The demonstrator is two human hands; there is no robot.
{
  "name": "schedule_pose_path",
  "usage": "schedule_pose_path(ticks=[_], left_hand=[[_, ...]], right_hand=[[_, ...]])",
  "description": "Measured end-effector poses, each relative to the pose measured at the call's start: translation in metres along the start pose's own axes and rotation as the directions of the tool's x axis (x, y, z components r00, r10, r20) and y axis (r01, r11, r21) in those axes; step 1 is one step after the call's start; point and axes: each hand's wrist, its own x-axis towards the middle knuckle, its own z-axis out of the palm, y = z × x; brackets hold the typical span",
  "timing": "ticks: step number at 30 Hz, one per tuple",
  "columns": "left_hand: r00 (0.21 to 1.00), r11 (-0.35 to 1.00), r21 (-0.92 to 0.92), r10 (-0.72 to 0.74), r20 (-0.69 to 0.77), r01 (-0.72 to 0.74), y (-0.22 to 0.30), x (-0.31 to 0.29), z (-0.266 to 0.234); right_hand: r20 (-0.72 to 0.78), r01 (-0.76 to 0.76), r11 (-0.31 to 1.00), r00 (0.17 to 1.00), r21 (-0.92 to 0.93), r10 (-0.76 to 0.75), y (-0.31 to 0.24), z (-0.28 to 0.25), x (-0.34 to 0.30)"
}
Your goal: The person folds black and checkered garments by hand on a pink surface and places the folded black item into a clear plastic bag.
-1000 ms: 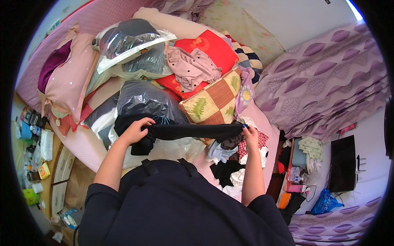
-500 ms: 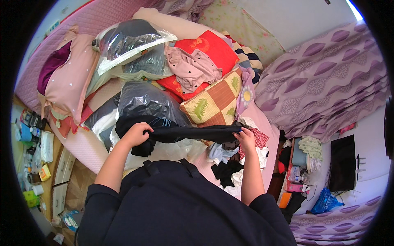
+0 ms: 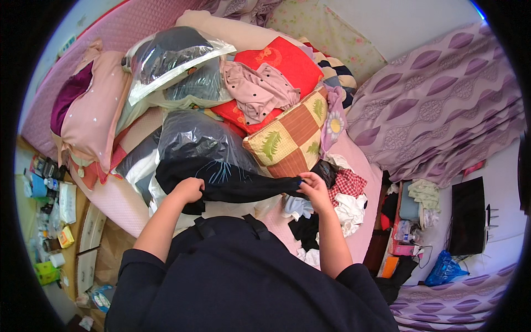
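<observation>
A black garment [image 3: 243, 186] with a pale blue line pattern is stretched sideways in front of me; its exact kind I cannot make out. My left hand [image 3: 189, 190] is closed on its near left part. At its narrow right end, my right hand [image 3: 315, 191] pinches the cloth between thumb and fingers. The garment's left part rests against a clear plastic bag [image 3: 193, 133] stuffed with dark contents. Beyond my right hand lie a red checked cloth [image 3: 348, 185] and a crumpled white cloth [image 3: 350, 212].
A pink bed [image 3: 105, 205] carries a checkered leaf-patterned cushion [image 3: 285, 138], a red cushion [image 3: 293, 61], a pink buttoned garment [image 3: 257, 91], another clear bag [image 3: 177, 61] and a pink pillow [image 3: 97, 110]. Purple curtains [image 3: 437, 105] hang at right. A cluttered cabinet [image 3: 88, 232] stands left.
My right hand has moved left and slightly down with the garment's end. The cloth has turned wider, showing more of its blue pattern. My left hand has shifted slightly down.
</observation>
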Motion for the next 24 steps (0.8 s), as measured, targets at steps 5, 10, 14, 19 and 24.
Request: schedule_pose_path(ticks=[5, 10, 14, 19, 24], left_hand=[[0.904, 0.905, -0.209, 0.299, -0.307, -0.370, 0.067, 0.017, -0.006], [0.884, 0.665, -0.588, 0.402, -0.237, -0.461, 0.145, 0.022, -0.009], [0.917, 0.623, -0.681, 0.342, -0.206, -0.386, 0.147, 0.031, 0.003], [0.900, 0.605, -0.671, 0.220, -0.377, -0.429, 0.138, 0.035, 0.022], [0.943, 0.475, -0.816, 0.130, -0.305, -0.329, 0.127, 0.041, 0.033]], right_hand=[[0.203, -0.001, 1.000, 0.979, 0.015, -0.002, -0.010, 0.044, 0.000], [0.185, -0.033, 0.997, 0.983, 0.077, 0.018, -0.011, 0.070, 0.001], [0.153, -0.043, 0.990, 0.988, 0.131, 0.023, -0.010, 0.071, 0.002], [0.197, -0.093, 0.970, 0.979, 0.224, 0.049, -0.001, 0.075, 0.001], [0.012, 0.159, 0.974, 0.987, -0.165, -0.159, -0.005, 0.081, -0.001]])
